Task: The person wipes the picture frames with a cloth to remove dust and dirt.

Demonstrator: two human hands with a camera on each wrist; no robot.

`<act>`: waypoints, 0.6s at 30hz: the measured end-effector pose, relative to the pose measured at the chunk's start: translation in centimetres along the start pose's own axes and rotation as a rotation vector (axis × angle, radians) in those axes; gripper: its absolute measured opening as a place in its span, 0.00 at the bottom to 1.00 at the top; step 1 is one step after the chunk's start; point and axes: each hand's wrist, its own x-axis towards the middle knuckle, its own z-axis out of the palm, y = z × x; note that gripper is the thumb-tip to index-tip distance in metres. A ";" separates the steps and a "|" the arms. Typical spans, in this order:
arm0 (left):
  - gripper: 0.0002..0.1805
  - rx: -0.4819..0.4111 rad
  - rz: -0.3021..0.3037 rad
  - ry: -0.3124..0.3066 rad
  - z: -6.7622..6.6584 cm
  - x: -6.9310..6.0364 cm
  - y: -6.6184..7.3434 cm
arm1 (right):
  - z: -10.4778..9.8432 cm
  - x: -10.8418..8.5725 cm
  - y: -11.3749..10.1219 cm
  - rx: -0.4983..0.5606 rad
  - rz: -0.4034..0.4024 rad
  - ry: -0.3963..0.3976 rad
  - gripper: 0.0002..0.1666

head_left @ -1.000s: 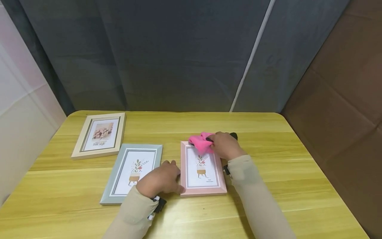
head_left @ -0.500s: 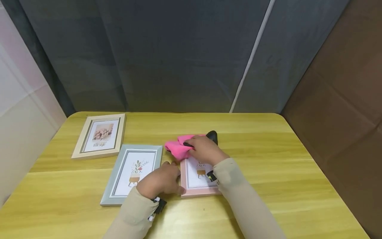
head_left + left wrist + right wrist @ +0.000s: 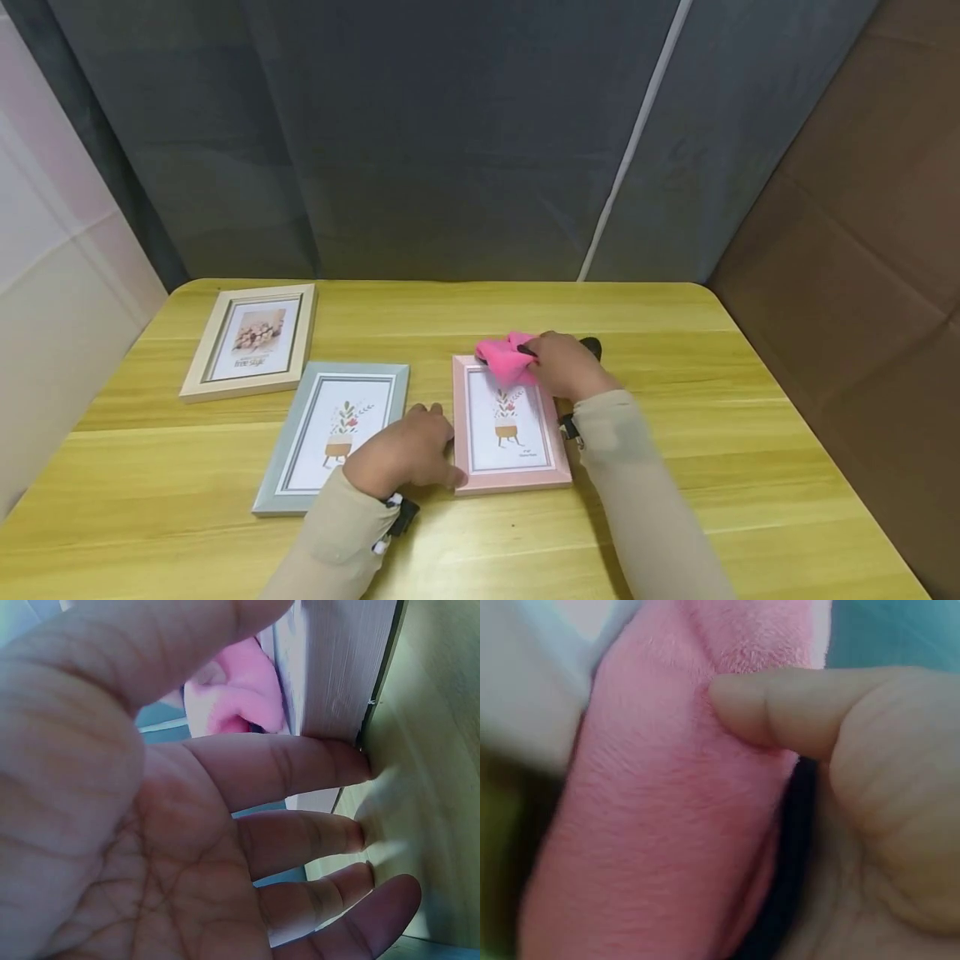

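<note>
A pink frame (image 3: pixel 513 481) lies flat with a plant picture in it. My right hand (image 3: pixel 568 365) grips a bunched pink cloth (image 3: pixel 504 360) with black parts at the frame's top edge. In the right wrist view the thumb of my right hand (image 3: pixel 817 712) presses into the fuzzy pink cloth (image 3: pixel 645 825). My left hand (image 3: pixel 408 450) touches the frame's left side, thumb at the lower left corner. The left wrist view shows the fingers of my left hand (image 3: pixel 300 776) extended, fingertips down by the side of the frame (image 3: pixel 341 667).
On the wooden table (image 3: pixel 675 517), a light blue frame (image 3: pixel 281 467) lies partly under my left hand and forearm. A cream frame (image 3: pixel 303 333) is at the back left. A dark curtain (image 3: pixel 450 142) hangs behind the table.
My right hand with the cloth moved left to the frame's top left corner, then back right to about its earlier place. My left hand stays put.
</note>
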 end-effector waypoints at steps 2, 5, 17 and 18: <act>0.31 0.001 0.005 0.003 0.0 0.1 0.1 | 0.5 0.3 -0.6 -0.004 -0.035 0.003 0.19; 0.30 0.002 0.015 0.008 -0.1 0.1 0.3 | 1.2 0.8 -1.9 -0.036 -0.104 0.022 0.19; 0.24 0.016 0.050 0.011 0.1 0.2 0.0 | 2.3 1.5 -4.7 0.017 -0.208 -0.013 0.23; 0.26 0.017 0.052 0.009 0.1 0.2 -0.1 | 2.2 1.5 -4.7 0.014 -0.213 -0.021 0.24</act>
